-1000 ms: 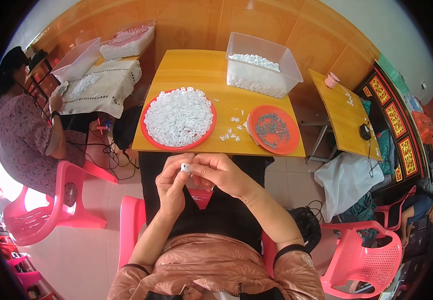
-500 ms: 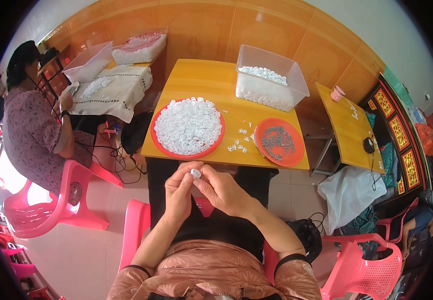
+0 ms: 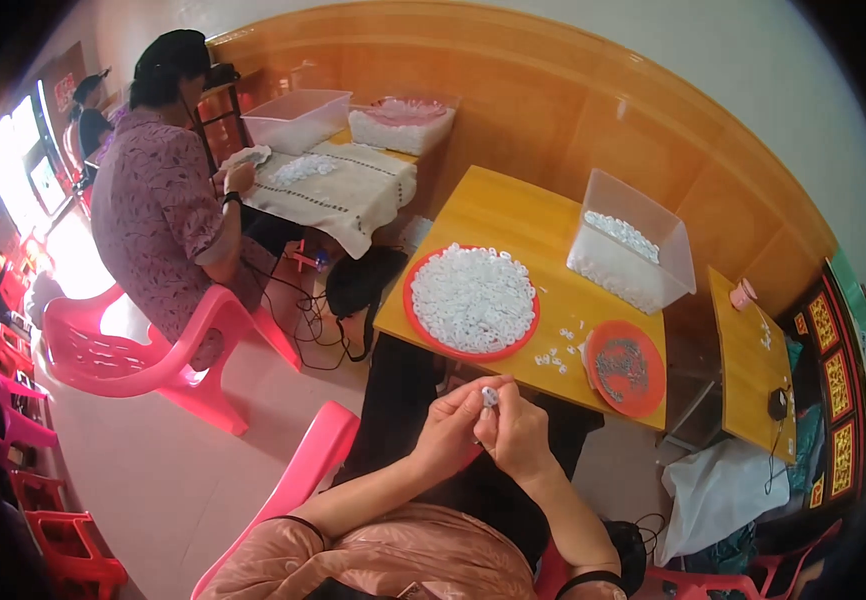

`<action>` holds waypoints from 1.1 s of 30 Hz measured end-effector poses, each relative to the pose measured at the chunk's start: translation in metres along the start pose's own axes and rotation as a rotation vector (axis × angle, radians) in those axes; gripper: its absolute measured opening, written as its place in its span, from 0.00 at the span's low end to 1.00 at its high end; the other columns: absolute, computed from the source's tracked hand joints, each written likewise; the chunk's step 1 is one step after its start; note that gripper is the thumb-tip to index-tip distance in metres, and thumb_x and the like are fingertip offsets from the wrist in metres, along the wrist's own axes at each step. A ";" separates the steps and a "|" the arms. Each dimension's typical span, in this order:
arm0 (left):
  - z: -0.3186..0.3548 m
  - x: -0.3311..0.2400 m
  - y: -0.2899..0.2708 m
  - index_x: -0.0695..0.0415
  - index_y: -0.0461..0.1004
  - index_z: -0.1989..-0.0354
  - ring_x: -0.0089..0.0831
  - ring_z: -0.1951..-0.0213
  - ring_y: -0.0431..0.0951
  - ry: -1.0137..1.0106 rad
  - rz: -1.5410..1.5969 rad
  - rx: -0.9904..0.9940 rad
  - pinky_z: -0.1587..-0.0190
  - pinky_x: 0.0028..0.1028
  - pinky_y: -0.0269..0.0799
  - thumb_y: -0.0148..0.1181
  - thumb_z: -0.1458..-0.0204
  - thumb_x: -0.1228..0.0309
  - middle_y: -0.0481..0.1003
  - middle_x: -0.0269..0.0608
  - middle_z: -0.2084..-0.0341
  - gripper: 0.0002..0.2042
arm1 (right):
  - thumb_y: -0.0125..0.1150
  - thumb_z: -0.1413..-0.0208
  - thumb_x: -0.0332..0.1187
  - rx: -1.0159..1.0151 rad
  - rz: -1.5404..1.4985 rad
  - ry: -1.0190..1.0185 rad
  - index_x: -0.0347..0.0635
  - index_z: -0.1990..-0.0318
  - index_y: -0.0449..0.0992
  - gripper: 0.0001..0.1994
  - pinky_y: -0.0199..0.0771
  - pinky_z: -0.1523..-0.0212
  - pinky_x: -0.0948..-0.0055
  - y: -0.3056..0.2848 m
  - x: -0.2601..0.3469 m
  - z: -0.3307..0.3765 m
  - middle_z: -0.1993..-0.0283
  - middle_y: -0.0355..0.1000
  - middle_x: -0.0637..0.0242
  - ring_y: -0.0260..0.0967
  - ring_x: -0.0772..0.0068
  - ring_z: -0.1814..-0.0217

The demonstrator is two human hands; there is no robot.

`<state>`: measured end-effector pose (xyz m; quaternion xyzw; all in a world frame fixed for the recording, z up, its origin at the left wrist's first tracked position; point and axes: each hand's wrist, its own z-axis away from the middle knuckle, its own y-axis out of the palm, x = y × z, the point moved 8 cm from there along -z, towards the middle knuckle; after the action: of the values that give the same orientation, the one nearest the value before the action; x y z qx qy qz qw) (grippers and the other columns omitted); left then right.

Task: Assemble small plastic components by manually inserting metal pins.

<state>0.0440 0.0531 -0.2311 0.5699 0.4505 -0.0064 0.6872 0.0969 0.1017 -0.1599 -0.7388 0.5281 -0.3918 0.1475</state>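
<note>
Over my lap, just off the table's near edge, my left hand and my right hand come together, fingers closed. Between their fingertips is a small white oval plastic piece with small holes or dark spots on its face. Beyond my hands, a round red tray is heaped with similar white pieces. To the right, an orange-red tray carries small grey metal parts. Several loose white pieces lie between the two trays.
The yellow table also bears a clear bin partly filled with white pieces. At left, another person handles something at a cloth-covered table, beside a pink chair. Cables trail below. A second yellow table stands right.
The view has swung left, so the tables and trays appear farther right. My hands stay together around the white piece, with the fingers shifted slightly on it.
</note>
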 end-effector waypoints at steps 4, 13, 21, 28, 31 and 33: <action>0.003 -0.009 0.003 0.64 0.67 0.46 0.23 0.54 0.72 0.096 0.028 0.013 0.52 0.23 0.68 0.46 0.39 0.65 0.71 0.39 0.51 0.18 | 0.56 0.51 0.34 -0.027 0.037 -0.039 0.38 0.69 0.65 0.09 0.70 0.79 0.65 0.005 0.001 0.000 0.80 0.66 0.59 0.69 0.57 0.79; 0.003 -0.004 0.001 0.62 0.68 0.50 0.35 0.44 0.67 0.093 -0.049 0.023 0.41 0.32 0.61 0.44 0.39 0.62 0.69 0.46 0.48 0.17 | 0.57 0.52 0.31 -0.106 0.025 -0.091 0.37 0.69 0.65 0.09 0.67 0.82 0.68 0.007 -0.002 0.006 0.82 0.65 0.62 0.66 0.63 0.82; 0.001 -0.012 0.001 0.66 0.69 0.51 0.27 0.52 0.72 0.133 -0.038 -0.055 0.47 0.26 0.66 0.44 0.38 0.64 0.72 0.45 0.52 0.17 | 0.56 0.49 0.31 -0.102 -0.069 -0.068 0.37 0.66 0.65 0.08 0.67 0.81 0.67 0.010 -0.003 0.006 0.81 0.66 0.61 0.67 0.61 0.81; -0.004 -0.013 -0.017 0.64 0.69 0.50 0.31 0.50 0.71 0.127 -0.110 -0.050 0.44 0.32 0.64 0.46 0.39 0.64 0.70 0.44 0.49 0.16 | 0.48 0.40 0.33 -0.043 -0.379 0.180 0.35 0.63 0.65 0.09 0.66 0.79 0.66 0.012 -0.010 0.005 0.80 0.66 0.59 0.66 0.61 0.81; -0.009 -0.014 -0.011 0.64 0.67 0.48 0.30 0.50 0.71 0.060 -0.183 0.008 0.43 0.31 0.63 0.47 0.39 0.65 0.69 0.44 0.48 0.17 | 0.42 0.36 0.34 0.051 -0.692 0.399 0.36 0.62 0.67 0.10 0.61 0.78 0.73 0.019 -0.026 0.006 0.80 0.64 0.66 0.61 0.73 0.81; -0.011 -0.017 -0.004 0.65 0.68 0.48 0.23 0.56 0.72 0.089 -0.201 0.082 0.53 0.23 0.68 0.49 0.40 0.67 0.72 0.40 0.53 0.17 | 0.39 0.34 0.34 0.109 -0.945 0.487 0.37 0.63 0.68 0.12 0.56 0.78 0.79 0.026 -0.031 0.009 0.78 0.60 0.73 0.54 0.82 0.78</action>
<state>0.0254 0.0517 -0.2225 0.5492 0.5347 -0.0684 0.6386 0.0821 0.1176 -0.1950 -0.7752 0.1354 -0.6025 -0.1336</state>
